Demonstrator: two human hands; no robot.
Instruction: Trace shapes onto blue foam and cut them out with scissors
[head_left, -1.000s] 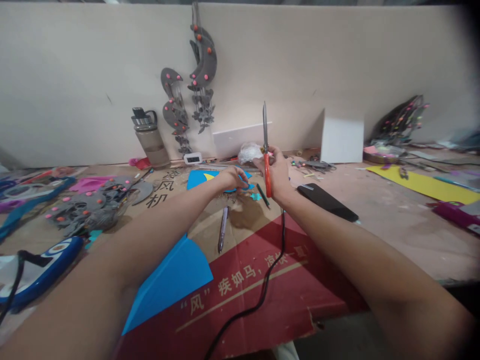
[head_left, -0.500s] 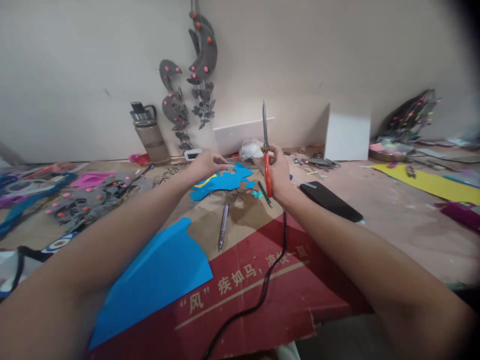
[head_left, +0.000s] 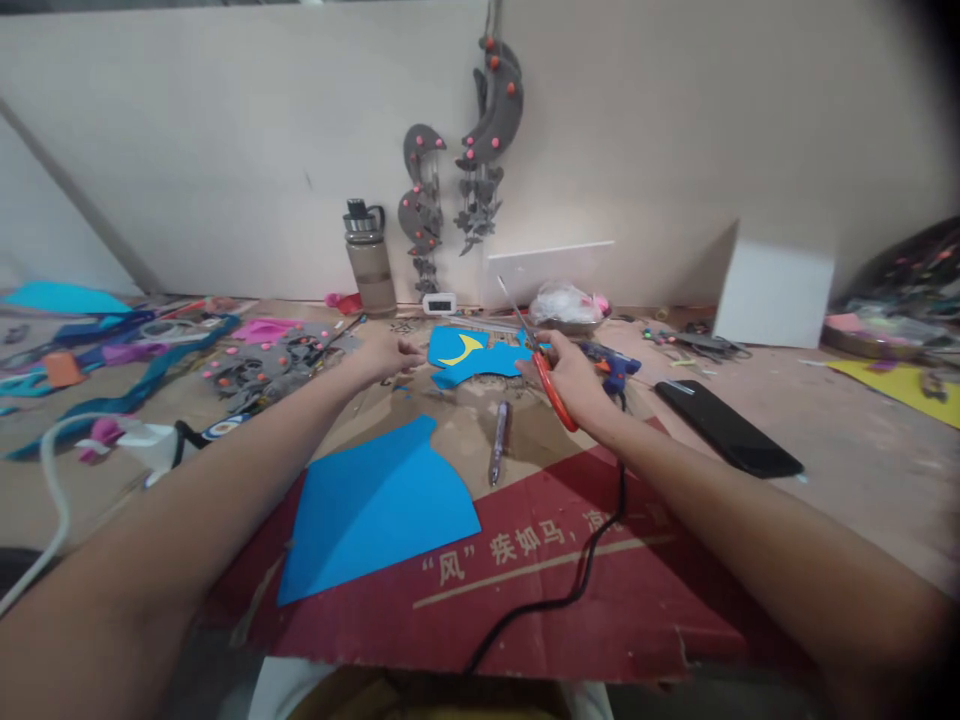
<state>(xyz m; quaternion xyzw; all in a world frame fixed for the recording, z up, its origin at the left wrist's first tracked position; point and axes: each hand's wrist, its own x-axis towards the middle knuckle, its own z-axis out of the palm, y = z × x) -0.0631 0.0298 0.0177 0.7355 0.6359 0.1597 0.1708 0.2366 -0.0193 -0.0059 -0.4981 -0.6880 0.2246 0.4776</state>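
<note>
My right hand [head_left: 571, 374] is closed on red-handled scissors [head_left: 538, 360], whose blades point up and to the left over a blue foam cut-out with a yellow crescent [head_left: 471, 355]. My left hand [head_left: 390, 354] hovers just left of that cut-out with its fingers loosely apart and nothing in them. A larger blue foam sheet [head_left: 379, 504] lies nearer to me on the cardboard [head_left: 525, 590]. A purple pen [head_left: 498, 452] lies between the two foam pieces.
A blue glue gun [head_left: 611, 362] with a black cord [head_left: 577, 590] lies behind my right hand, a black phone [head_left: 727, 440] to the right. A water bottle [head_left: 370, 262], grey moon decorations [head_left: 491, 110] and white boxes [head_left: 780, 290] stand by the wall. Grey foam shapes [head_left: 262, 365] crowd the left.
My right hand has tilted the scissors from upright down toward the blue cut-out. My left hand has let go of the cut-out and drawn left. The view has shifted left.
</note>
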